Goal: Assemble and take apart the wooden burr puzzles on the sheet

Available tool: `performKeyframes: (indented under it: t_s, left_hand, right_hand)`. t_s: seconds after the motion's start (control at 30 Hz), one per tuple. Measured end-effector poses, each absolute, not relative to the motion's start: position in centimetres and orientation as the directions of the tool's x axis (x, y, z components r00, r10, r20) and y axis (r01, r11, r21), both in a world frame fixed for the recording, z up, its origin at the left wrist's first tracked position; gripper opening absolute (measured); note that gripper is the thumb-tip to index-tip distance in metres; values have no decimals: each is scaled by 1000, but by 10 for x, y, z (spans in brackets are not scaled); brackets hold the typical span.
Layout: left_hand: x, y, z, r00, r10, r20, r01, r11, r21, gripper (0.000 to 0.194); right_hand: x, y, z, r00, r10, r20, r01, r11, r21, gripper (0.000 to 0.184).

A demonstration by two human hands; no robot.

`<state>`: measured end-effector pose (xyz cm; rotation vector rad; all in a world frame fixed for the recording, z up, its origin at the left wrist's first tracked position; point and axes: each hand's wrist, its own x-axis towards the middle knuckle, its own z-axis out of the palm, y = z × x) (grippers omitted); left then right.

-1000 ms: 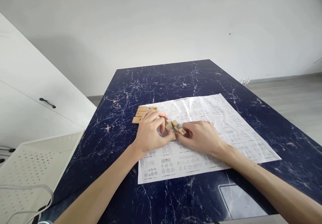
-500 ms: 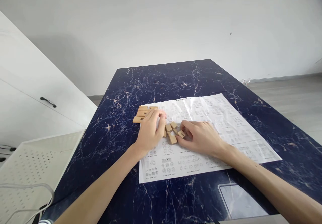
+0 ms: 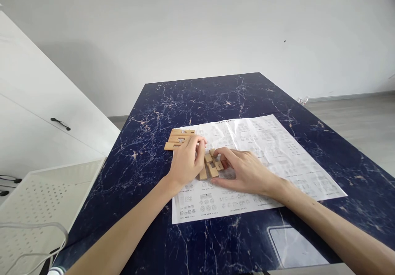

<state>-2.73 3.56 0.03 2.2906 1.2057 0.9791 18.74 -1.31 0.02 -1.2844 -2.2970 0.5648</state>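
Observation:
Between my hands, several notched wooden puzzle sticks lie together on a printed paper sheet. My left hand is closed at the left of this group, its thumb and index finger bent close together. A stick rests against it, and the hand covers its far end. From the right, my right hand grips the group, with its thumb at the near end and its fingers curled at the far end. The right-hand stick bears a small dark mark. Beyond my left hand lie three more sticks, partly covered.
The sheet lies on a dark blue marbled table. A grey-white rectangular panel lies near the front edge. To the left stand a white cabinet and a perforated white surface with cables.
The sticks between my hands have come closer together and line up more evenly. My right hand has moved slightly left, and more of the leftmost stick shows beside my left hand.

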Motion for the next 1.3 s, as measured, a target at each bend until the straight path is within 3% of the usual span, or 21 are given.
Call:
performKeyframes:
  t_s: [0.2,0.37,0.5,0.63,0.77,0.87,1.1,1.3]
  left_hand:
    - [-27,36,0,395,794,462,532,-608,589,18]
    - [-25,32,6,513,688,513,430,-724,540,18]
    - [-24,28,7,557,645,523,411,-761,502,20]
    - [-26,27,7,617,621,484,398,-776,488,10]
    - [-27,27,6,805,437,402,266,-871,414,29]
    - [-26,26,4,862,346,370,234,-920,315,24]
    - [-22,22,0,851,405,334,367,-914,173,18]
    - [-16,18,-4,756,580,303,575,-810,114,23]
  right_hand:
    - [186,-11,-9,-509,805,306,643,592,-486,52]
    - [185,-11,-6,-547,762,347,563,642,-520,28]
    - [189,-10,-1,-499,811,307,480,553,-681,29]
    - [194,-5,-4,-244,936,253,416,337,-845,17]
    - [194,-1,-8,-101,971,218,484,240,-842,11]
    - [191,-3,-7,-147,960,240,549,281,-787,12]
    - [188,-7,-7,-230,942,244,610,335,-718,12]
    - [190,-5,-12,-229,937,264,625,349,-698,14]
